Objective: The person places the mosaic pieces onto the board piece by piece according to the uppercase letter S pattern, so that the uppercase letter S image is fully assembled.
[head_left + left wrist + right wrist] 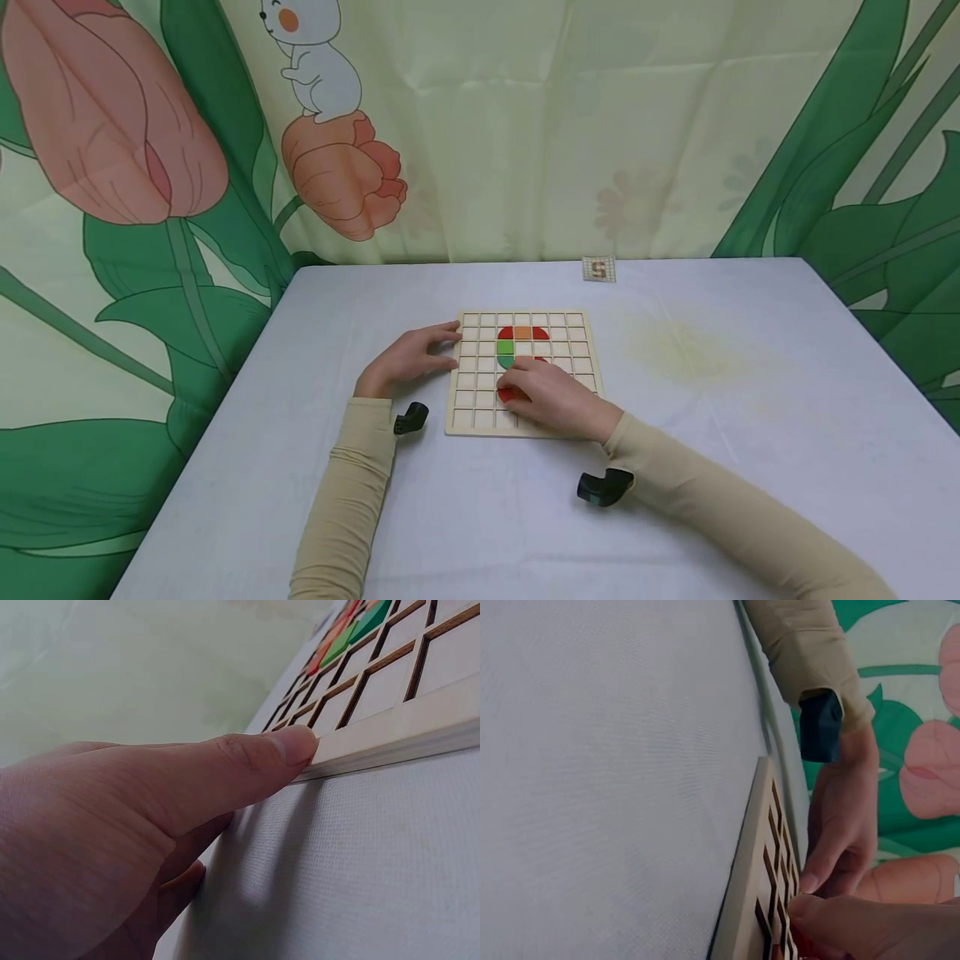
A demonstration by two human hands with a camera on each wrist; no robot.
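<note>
A wooden grid board [466, 419] lies on the table, with coloured tiles set in several of its cells. A red rounded tile [506, 333], an orange square [522, 332] and another red rounded tile [541, 333] form a row. Below the first sit a light green square [505, 347] and a dark green rounded tile [506, 362]. My left hand [411, 357] touches the board's left edge, thumb [289, 746] against its rim. Over the lower middle cells, my right hand [558, 398] pinches a red tile [507, 395] between its fingertips, partly hiding it and the tiles above.
A small card [598, 268] with a gridded figure lies at the table's back edge. White cloth covers the table [750, 500], with a yellowish stain [686, 350] right of the board. A printed flower curtain [510, 150] hangs behind.
</note>
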